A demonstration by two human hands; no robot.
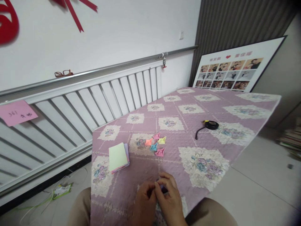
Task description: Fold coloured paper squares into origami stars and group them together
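My left hand (146,198) and my right hand (169,195) meet at the near part of the table, fingertips pinched together. Between them is a small purple piece of folded paper (164,189), mostly hidden by the fingers. Just beyond the hands lie several small folded paper boats: a pink one (160,152), a blue one (154,147), a yellow one (162,140), an orange one (149,142) and another pink one (156,136). Left of them rests a stack of coloured paper sheets (118,157), pale green on top.
A floral purple cloth covers the table (171,139). A black tape measure (211,125) with a strap lies to the right. Beyond the left edge are a white radiator (105,97) and a pipe holding glasses (64,73). A photo board (230,69) leans at the back.
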